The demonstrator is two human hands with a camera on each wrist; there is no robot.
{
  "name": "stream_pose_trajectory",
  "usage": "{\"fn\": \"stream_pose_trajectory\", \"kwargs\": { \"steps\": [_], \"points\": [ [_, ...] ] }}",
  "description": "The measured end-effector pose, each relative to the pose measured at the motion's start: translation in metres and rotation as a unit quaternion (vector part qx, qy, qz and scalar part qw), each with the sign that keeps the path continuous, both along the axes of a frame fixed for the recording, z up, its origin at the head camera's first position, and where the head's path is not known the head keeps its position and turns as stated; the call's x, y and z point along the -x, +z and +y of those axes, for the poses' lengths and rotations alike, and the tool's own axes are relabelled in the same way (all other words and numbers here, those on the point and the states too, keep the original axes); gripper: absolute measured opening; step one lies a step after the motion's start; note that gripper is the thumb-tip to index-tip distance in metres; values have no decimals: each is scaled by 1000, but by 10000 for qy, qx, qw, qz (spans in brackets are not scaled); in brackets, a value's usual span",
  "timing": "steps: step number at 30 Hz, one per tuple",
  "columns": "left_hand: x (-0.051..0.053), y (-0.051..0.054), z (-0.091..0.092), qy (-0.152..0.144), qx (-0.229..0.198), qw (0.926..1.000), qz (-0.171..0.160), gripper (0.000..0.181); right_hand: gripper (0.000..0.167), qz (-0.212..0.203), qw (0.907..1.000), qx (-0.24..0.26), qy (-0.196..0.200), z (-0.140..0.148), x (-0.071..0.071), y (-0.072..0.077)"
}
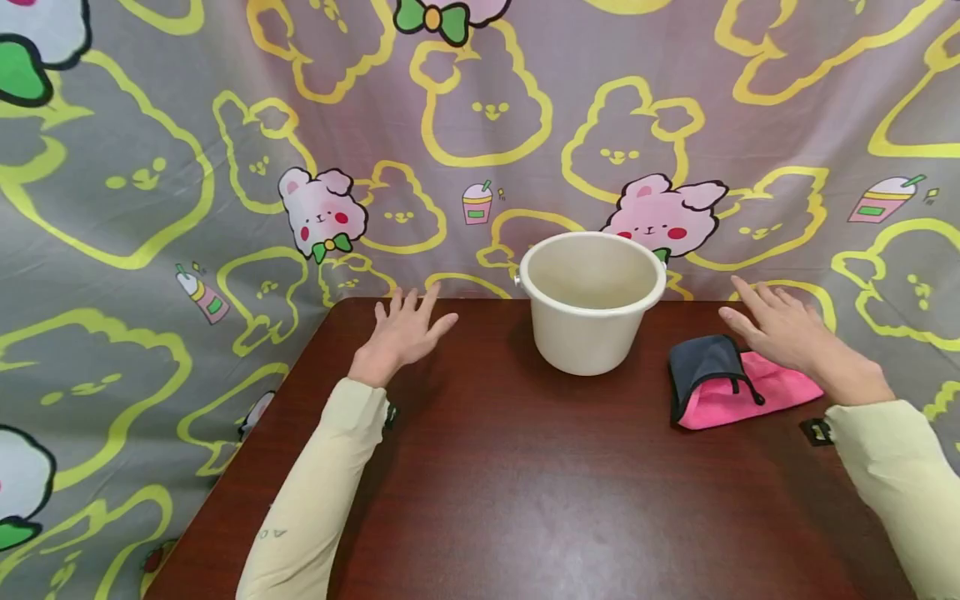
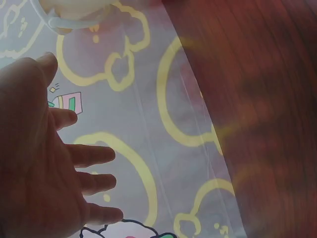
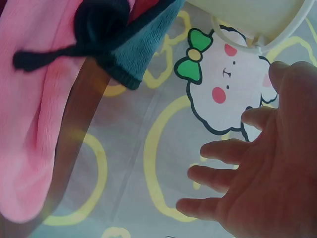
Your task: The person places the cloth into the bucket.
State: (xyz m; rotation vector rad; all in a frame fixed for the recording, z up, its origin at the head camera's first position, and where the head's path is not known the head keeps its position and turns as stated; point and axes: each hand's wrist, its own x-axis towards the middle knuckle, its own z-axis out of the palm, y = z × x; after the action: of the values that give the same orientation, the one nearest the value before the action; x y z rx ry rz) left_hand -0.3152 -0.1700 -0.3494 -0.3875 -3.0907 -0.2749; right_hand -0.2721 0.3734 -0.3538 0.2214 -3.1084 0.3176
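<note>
A cream plastic bucket (image 1: 588, 337) stands upright at the back of the table, between the two hands and apart from both. My left hand (image 1: 402, 335) is held over the table's back left part, fingers straight and spread, holding nothing. On the right, my right hand (image 1: 787, 332) stretches out with straight fingers and an empty palm. Just below and beside it in the head view lies a folded cloth (image 1: 765, 390), pink on one side and dark grey on the other, with black edging and a loop. The right wrist view shows the cloth's pink side (image 3: 29, 114) close up.
The dark red-brown wooden table (image 1: 570, 500) reaches back to a grey curtain (image 1: 495, 108) printed with yellow outlines and cartoon animals. The curtain also hangs along the left side. A small dark device sits at each wrist.
</note>
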Motion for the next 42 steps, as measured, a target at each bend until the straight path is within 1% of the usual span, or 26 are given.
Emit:
{"fn": "stream_pose_trajectory", "kwargs": {
  "steps": [3,7,10,14,18,23,25,28,31,36,38,42],
  "points": [
    [-1,-2,5,-49,-117,9999,62,79,84,-55,9995,308,65,-2,0,-1],
    [-3,-4,13,-126,-325,9993,157,78,84,-84,9973,726,116,-5,-1,-6],
    [-5,-5,20,-142,-502,9984,227,77,85,-128,9955,925,133,-8,-2,-9],
    [-8,-6,29,-242,-907,9950,350,76,87,-186,9938,1096,47,-12,-4,-12],
    [-9,-11,39,-415,-1316,9895,428,75,86,-141,9927,1198,-43,-14,-5,-17],
    [-11,-18,50,-483,-1505,9865,433,73,83,53,9921,1251,4,-17,-8,-25],
    [-11,-20,53,-494,-1640,9842,454,72,83,81,9922,1247,36,-18,-9,-27],
    [-12,-22,60,-527,-1981,9779,412,71,85,16,9932,1168,10,-18,-10,-30],
    [-13,-25,65,-532,-2350,9700,315,73,90,-207,9944,1033,-76,-17,-9,-33],
    [-15,-26,74,-523,-2811,9580,216,74,95,-625,9943,845,-151,-16,-7,-39],
    [-16,-25,78,-501,-2980,9530,228,72,94,-737,9943,760,-121,-16,-7,-43],
    [-16,-22,88,-514,-3312,9416,314,66,91,-915,9939,606,63,-15,-7,-53]
  ]
}}
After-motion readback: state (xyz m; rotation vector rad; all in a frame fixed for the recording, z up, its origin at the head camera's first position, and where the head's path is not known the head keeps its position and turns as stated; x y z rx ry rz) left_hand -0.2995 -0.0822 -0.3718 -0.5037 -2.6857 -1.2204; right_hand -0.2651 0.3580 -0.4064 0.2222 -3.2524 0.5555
